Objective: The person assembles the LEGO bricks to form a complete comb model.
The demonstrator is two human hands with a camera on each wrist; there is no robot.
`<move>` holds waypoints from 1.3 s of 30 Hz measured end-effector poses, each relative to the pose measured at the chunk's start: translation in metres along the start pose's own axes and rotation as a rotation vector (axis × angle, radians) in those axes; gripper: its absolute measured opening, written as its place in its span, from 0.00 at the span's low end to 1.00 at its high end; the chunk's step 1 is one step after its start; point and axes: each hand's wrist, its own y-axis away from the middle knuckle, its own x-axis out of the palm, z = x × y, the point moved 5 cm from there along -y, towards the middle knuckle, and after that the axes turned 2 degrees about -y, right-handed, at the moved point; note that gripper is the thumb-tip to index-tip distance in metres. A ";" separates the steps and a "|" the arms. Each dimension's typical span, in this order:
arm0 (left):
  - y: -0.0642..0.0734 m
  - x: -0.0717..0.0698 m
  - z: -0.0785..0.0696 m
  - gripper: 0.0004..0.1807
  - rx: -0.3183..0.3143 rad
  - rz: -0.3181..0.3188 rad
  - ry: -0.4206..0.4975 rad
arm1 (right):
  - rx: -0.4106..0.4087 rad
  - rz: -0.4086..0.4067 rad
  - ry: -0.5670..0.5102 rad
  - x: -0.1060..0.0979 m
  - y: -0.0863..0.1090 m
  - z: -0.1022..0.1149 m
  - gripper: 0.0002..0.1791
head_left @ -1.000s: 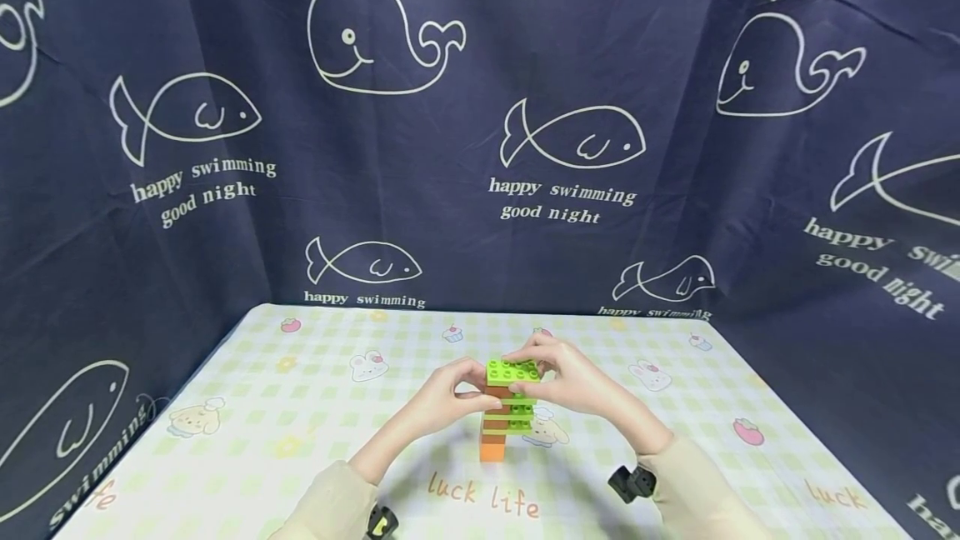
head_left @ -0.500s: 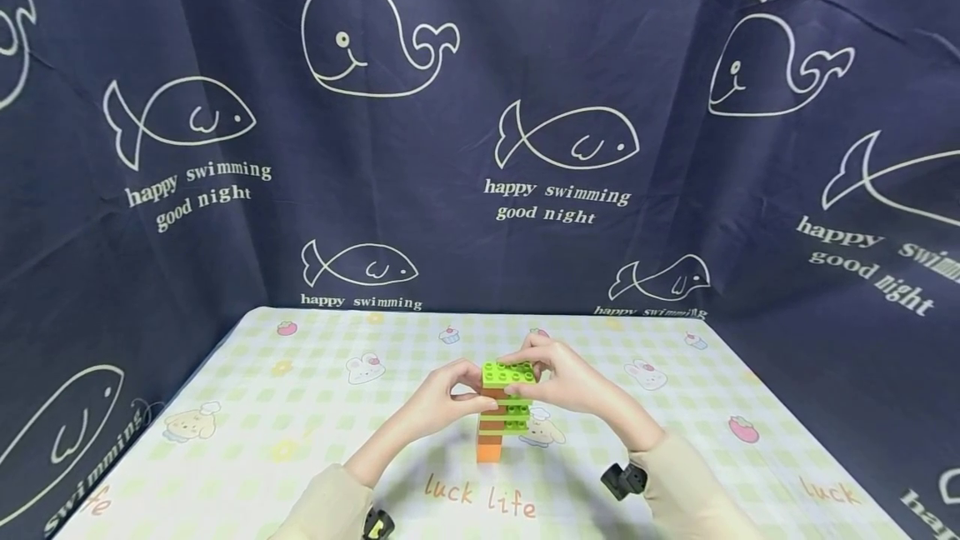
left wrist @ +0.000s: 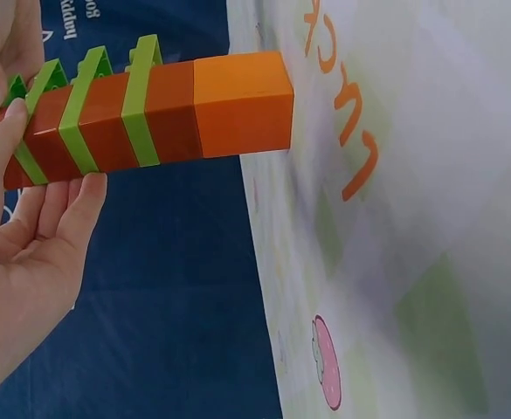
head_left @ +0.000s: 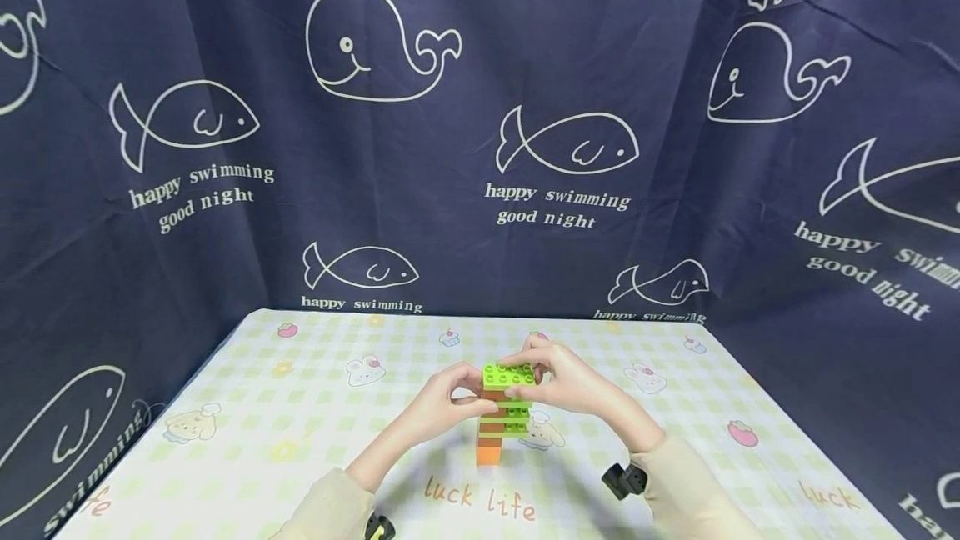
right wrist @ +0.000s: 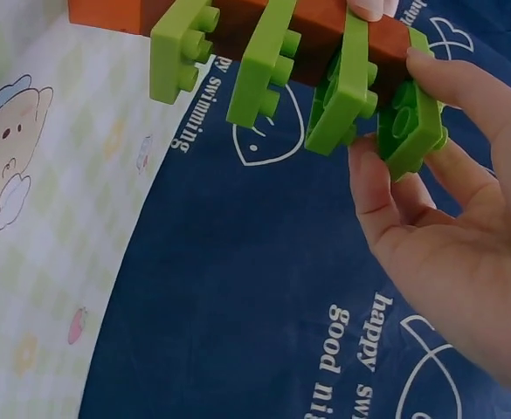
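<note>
An upright tower of toy building bricks stands on the table, with an orange brick [left wrist: 245, 105] at its foot. Above that, brown bricks [left wrist: 107, 105] alternate with thin green plates [right wrist: 264, 61] that jut out to the right, studs up. My left hand [head_left: 442, 400] grips the tower's upper part from the left, thumb on the near side and fingers behind. On the right, my right hand [head_left: 568, 377] pinches the topmost green plate [head_left: 508, 375] by its jutting end. In the right wrist view, its thumb and fingertips lie on that plate's edges.
A checked tablecloth [head_left: 300, 407] with cartoon prints covers the table. Behind and at both sides hangs a dark blue curtain [head_left: 450, 215] with white fish and whales. Each wrist carries a small black device [head_left: 624, 480].
The head view has shifted slightly. Both hands keep their hold on the tower, and the bricks look the same as before.
</note>
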 end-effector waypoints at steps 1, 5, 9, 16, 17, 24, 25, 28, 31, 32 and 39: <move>0.001 0.000 0.000 0.15 -0.004 -0.003 -0.002 | 0.002 0.000 -0.002 0.000 0.000 -0.001 0.18; 0.002 0.001 0.002 0.16 -0.011 -0.018 -0.008 | 0.015 -0.007 -0.023 0.003 0.003 -0.003 0.19; 0.003 0.003 0.003 0.18 -0.006 -0.026 0.000 | 0.041 -0.031 -0.043 0.005 0.006 -0.006 0.20; 0.002 0.003 0.004 0.20 0.009 -0.051 -0.024 | 0.088 -0.092 -0.081 0.008 0.010 -0.011 0.25; 0.002 0.003 0.005 0.20 0.010 -0.054 -0.026 | 0.096 -0.106 -0.080 0.009 0.010 -0.012 0.26; 0.004 0.003 0.004 0.20 0.025 -0.074 -0.017 | 0.120 -0.238 -0.166 0.012 0.018 -0.020 0.25; 0.004 0.003 0.005 0.20 0.028 -0.076 -0.013 | 0.121 -0.251 -0.177 0.012 0.019 -0.021 0.24; 0.005 0.004 0.006 0.19 0.030 -0.082 -0.005 | 0.108 -0.271 -0.206 0.013 0.023 -0.022 0.20; 0.006 0.004 0.006 0.18 0.021 -0.079 0.007 | 0.080 -0.273 -0.223 0.013 0.025 -0.022 0.18; 0.006 0.003 0.006 0.18 0.018 -0.078 0.008 | 0.065 -0.274 -0.225 0.013 0.025 -0.019 0.18; 0.002 0.001 0.003 0.16 0.030 -0.083 0.006 | -0.009 -0.282 -0.216 0.010 0.026 -0.023 0.17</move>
